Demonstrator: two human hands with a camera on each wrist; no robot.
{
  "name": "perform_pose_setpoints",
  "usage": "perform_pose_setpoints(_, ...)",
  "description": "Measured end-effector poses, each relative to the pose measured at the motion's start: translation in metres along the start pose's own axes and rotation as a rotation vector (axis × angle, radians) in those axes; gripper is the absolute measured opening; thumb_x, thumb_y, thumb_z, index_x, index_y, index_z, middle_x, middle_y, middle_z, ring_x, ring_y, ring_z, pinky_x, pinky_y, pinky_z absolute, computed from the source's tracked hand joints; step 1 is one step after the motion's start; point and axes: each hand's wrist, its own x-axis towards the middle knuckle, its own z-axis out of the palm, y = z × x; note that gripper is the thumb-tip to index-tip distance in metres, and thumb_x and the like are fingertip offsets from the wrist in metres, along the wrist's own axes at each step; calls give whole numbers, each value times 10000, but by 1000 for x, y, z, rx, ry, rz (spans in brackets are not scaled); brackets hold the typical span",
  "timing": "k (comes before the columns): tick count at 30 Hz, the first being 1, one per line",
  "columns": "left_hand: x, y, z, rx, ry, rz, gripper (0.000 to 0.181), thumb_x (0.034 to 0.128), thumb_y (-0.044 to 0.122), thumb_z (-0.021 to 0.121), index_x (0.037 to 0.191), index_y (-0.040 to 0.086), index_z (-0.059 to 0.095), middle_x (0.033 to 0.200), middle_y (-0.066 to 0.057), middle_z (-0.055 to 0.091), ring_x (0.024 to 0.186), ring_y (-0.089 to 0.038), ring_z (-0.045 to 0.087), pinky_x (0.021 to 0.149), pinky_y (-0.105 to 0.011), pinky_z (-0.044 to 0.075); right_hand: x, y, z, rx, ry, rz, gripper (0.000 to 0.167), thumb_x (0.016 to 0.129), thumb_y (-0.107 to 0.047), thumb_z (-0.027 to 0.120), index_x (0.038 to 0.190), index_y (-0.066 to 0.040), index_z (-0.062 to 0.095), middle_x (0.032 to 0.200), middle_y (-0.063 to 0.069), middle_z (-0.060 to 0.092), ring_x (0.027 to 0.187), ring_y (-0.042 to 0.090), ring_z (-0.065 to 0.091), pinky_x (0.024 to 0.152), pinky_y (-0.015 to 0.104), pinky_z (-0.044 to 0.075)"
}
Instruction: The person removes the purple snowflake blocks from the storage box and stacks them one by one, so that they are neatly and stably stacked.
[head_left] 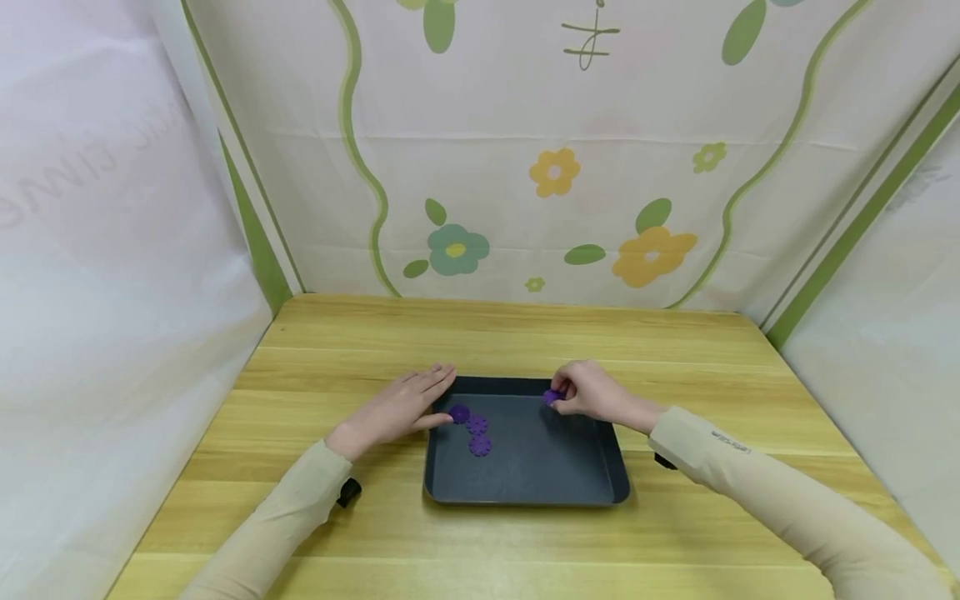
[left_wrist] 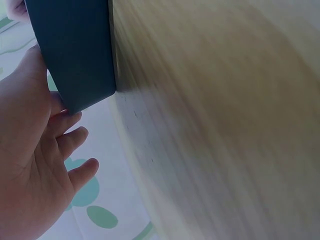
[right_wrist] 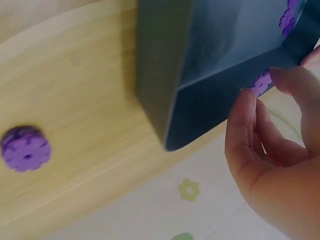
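Observation:
A dark grey baking tray (head_left: 528, 467) lies on the wooden table. My right hand (head_left: 597, 393) pinches a purple notched disc (right_wrist: 261, 83) between thumb and fingertips, over the tray's far wall near the right corner. Three more purple discs (head_left: 480, 445) form a short row inside the tray at its left side. At the tray's far left corner, my left hand (head_left: 397, 406) rests against the rim, fingers extended and thumb reaching over the edge. From the left wrist camera, the left fingers (left_wrist: 73, 142) show beside the tray's corner.
In the right wrist view, a small stack of purple discs (right_wrist: 26, 149) stands on the table to the side of the tray; the head view does not show it. A white curtain (head_left: 480, 142) with printed flowers hangs behind the wooden table (head_left: 517, 558) and along its sides.

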Motion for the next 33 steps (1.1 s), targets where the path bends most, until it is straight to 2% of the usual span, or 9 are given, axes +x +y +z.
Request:
perform_pose_setpoints(9, 0, -1, 2, -1, 21, 4, 735, 995, 502, 521, 1540, 42, 344, 1602, -138, 354, 1474, -292, 377, 1162, -509, 395, -15, 16, -11, -23, 30, 38, 172, 811, -92, 780, 936, 5, 712, 856, 103, 719, 691, 77, 624, 620, 184, 532)
perform_pose_setpoints(33, 0, -1, 3, -21, 26, 2, 734, 996, 492, 527, 1541, 37, 339, 1600, -148, 352, 1473, -302, 376, 1167, -522, 385, -54, 54, -32, -22, 68, 189, 141, 846, -84, 748, 941, 12, 709, 827, 77, 724, 688, 81, 639, 589, 201, 531)
